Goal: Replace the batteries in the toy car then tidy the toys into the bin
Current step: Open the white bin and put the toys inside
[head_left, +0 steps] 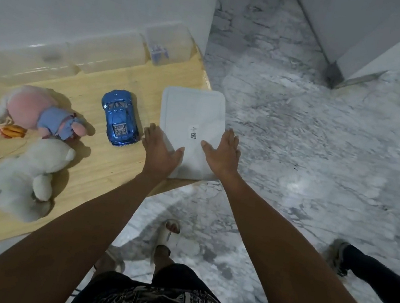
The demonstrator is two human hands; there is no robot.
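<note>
Both hands' grip clasping bin lid (pixel 193 114) edges, overhanging table (pixel 119 165) corner

Glossy blue toy car (pixel 120 117), white bin (pixel 193 114), pale wood table (pixel 104 163), grey-veined marble floor (pixel 321 155)

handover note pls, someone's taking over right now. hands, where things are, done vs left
Left hand and right hand: both on the white bin lid, one per side, fingers over its edges; whether they grip or only rest is unclear.
Lid sits at the wooden table corner, partly over the edge.
Blue toy car is upright on the table, left of the lid.
Pink plush, white teddy and a small orange toy lie on the table.
Done: nothing tidied. Battery swap: can't tell.
Left: everything into the bin.
</note>
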